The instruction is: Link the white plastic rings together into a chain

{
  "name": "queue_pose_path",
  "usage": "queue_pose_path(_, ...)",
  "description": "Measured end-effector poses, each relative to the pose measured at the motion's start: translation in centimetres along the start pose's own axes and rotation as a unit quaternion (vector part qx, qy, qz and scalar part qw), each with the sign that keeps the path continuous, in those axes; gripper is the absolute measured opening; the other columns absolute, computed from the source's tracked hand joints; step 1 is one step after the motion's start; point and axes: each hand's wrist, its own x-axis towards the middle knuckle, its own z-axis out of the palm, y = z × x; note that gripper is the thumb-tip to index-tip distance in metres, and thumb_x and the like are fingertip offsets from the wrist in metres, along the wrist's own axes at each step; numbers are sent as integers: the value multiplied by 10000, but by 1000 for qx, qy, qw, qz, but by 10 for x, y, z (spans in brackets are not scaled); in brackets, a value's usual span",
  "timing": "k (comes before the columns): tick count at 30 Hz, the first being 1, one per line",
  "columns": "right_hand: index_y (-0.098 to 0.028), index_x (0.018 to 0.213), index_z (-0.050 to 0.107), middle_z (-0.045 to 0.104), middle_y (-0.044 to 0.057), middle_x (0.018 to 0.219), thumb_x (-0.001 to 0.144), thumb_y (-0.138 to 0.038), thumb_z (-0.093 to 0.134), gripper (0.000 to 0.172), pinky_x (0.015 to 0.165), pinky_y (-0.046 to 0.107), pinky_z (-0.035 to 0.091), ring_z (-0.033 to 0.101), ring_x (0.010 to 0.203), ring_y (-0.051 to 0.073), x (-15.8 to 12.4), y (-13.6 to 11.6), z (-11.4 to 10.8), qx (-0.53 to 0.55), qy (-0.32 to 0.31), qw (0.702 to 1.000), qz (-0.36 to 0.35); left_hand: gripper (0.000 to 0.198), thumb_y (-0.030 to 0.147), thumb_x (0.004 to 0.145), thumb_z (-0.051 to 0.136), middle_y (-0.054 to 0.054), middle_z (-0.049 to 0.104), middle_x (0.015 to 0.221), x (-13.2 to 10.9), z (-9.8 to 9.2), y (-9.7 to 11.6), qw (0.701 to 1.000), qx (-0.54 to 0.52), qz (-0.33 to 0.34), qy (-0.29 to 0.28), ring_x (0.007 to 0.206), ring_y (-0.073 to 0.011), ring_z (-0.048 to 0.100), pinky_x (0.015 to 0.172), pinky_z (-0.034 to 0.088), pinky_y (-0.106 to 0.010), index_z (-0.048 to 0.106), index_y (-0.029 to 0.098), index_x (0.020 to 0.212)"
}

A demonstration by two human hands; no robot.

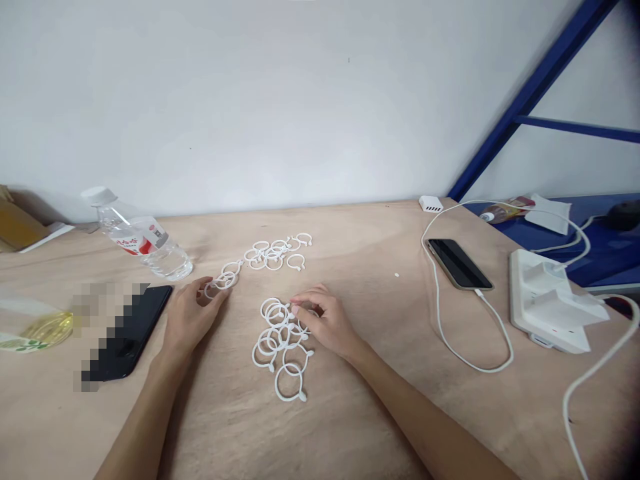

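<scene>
Several thin white plastic rings, each with a small knob like a curtain ring, lie on the wooden table. My left hand (190, 313) curls round a few linked rings (227, 277), thumb and fingers closed on their near end. These rings reach toward a far cluster of rings (270, 253). Closer to me lies a second pile of overlapping rings (273, 340). At this pile's upper right edge my right hand (325, 320) pinches a white ring (303, 325) between thumb and fingers, which partly hide it.
A water bottle (145, 237) tilts at the left, beyond a dark phone (145, 327) and a clear bag with yellow contents (45, 330). To the right are a charging phone (460, 263), its white cable (440, 320), a power strip (547, 303) and a small white charger (431, 203).
</scene>
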Motion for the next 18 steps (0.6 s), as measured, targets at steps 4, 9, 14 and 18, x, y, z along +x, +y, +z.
queue_pose_path(4,-203,825,730,718,38,790,758,-144,651,119,668,298,465,596,792,179,0,0,0,3,3,1000,5,563,629,713,569,-113,681,856,-3,-10,5,999,8,-21,45,896,-313,612,800,456,-419,660,173,1031)
queue_pose_path(9,-209,827,730,711,28,787,744,-145,670,121,660,288,463,594,771,168,0,0,0,6,4,1000,6,455,598,698,604,-65,644,808,-6,-15,11,989,-12,-22,145,887,-278,595,855,449,-408,690,202,905)
queue_pose_path(14,-196,830,726,704,33,788,742,-152,677,110,673,289,463,591,785,170,0,1,0,6,3,1000,9,404,531,681,647,-46,633,767,-9,-11,14,991,-51,33,122,828,-238,601,843,463,-374,706,183,879)
queue_pose_path(18,-191,855,720,694,33,793,749,-156,669,123,684,285,467,591,808,170,0,2,0,8,-1,1000,12,369,513,703,657,-35,663,810,-15,-10,25,985,-133,69,89,802,-210,608,805,475,-345,708,205,900)
